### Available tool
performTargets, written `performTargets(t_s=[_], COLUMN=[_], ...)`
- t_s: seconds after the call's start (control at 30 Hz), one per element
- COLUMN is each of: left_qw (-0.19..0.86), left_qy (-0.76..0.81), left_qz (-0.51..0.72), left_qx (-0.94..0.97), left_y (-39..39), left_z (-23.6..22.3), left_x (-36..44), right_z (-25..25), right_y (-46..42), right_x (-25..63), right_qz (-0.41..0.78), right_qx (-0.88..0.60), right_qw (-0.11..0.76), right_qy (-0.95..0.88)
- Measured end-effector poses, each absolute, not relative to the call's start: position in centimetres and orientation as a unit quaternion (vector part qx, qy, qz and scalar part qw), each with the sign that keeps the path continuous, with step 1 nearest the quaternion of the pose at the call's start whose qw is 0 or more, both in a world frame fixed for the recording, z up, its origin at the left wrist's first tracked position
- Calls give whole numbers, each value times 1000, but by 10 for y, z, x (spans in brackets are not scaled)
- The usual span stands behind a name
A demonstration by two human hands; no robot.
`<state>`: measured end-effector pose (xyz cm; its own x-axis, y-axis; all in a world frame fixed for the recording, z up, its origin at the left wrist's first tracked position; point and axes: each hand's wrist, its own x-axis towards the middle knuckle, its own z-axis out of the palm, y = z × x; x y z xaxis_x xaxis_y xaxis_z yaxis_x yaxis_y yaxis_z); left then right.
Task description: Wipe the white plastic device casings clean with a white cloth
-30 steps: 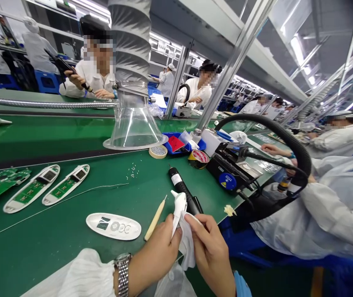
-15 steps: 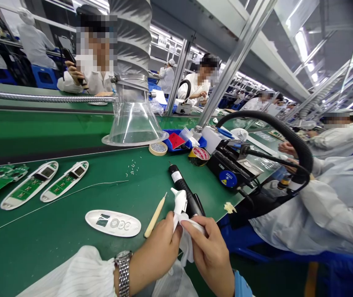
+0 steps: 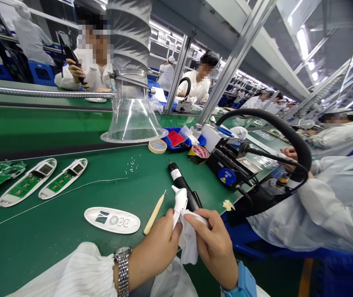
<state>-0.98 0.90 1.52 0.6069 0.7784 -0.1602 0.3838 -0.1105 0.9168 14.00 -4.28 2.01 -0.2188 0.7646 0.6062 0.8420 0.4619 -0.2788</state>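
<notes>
On the left of the smooth green worktop (image 3: 46,231), green circuit boards (image 3: 0,175) lie overlapped beside two long white shells (image 3: 28,183), whose rounded plastic rims frame green boards and dark, boxy displays. A thin, pale wire (image 3: 83,187) curves across the surface near them. Next comes a slim, oval white cover (image 3: 112,220), glossy, with a rectangular window and a row of round outlines. Above it, a clear flared hood (image 3: 133,119) hangs from a wrinkled grey duct (image 3: 128,37), and tiny white bits (image 3: 132,165) are scattered below. A pale yellow stick (image 3: 154,212) with a fine metal tip lies just beside the left hand (image 3: 161,239), whose fingers and thumb are closed on the white device (image 3: 181,199). The device is held over the near edge of the worktop, its smooth plastic head tapering to a blunt, pointed nozzle; the fingers hide its lower part. Soft, folded white cloth (image 3: 189,243) droops beneath it, pinched by the right hand (image 3: 215,243), its thumb and index finger drawn together. Behind the device rests a black cylindrical driver (image 3: 181,181); farther right sit a striped tape roll (image 3: 198,154) and a boxy black unit (image 3: 229,167).
</notes>
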Motion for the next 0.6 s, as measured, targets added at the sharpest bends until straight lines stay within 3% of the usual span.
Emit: performTargets(t_s=[0.6], left_qw=[531], left_qy=[396], left_qz=[164], left_qx=[731], left_y=[14], left_z=[28], left_x=[-12], right_z=[36], right_y=[-22], right_x=[162], right_qz=[-183], right_qx=[-429], right_qw=[263], right_qy=[-845])
